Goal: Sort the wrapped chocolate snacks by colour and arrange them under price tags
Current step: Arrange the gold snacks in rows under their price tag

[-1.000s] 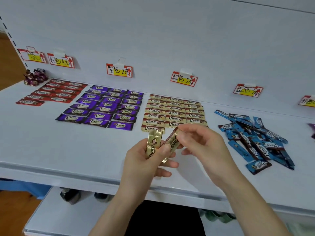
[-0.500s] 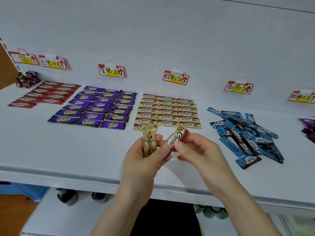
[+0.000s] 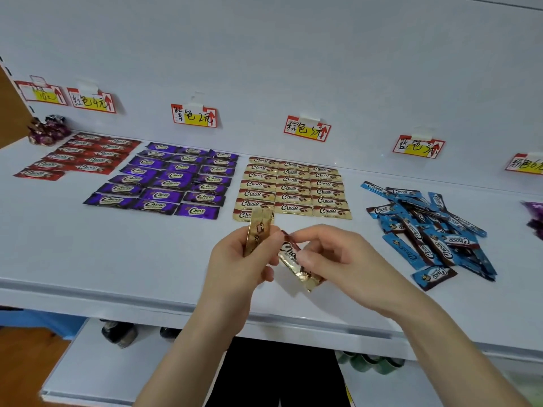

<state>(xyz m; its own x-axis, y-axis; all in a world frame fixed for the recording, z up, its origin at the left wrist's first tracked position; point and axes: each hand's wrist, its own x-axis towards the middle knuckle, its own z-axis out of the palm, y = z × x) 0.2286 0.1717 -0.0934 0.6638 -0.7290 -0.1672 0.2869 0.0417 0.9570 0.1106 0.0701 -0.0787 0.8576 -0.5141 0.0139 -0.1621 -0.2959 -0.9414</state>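
Note:
My left hand (image 3: 238,259) grips a few gold-wrapped snacks (image 3: 258,229) held upright. My right hand (image 3: 332,254) pinches one gold snack (image 3: 296,264) by its upper end, the rest slanting down toward the shelf. On the white shelf (image 3: 88,259) lie neat rows of red snacks (image 3: 79,158), purple snacks (image 3: 170,180) and gold snacks (image 3: 293,188), each under a price tag (image 3: 307,129). A loose heap of blue snacks (image 3: 429,227) lies under the blue tag (image 3: 418,146).
A small pile of dark foil candies (image 3: 48,129) sits at the far left by the wall. Purple wrapped items (image 3: 534,214) show at the right edge. The shelf's front edge (image 3: 293,324) runs below my hands, with a lower shelf (image 3: 88,371) beneath.
My right hand has drawn one gold snack away from the bunch and turned it so it slants downward. The view has shifted slightly right and closer.

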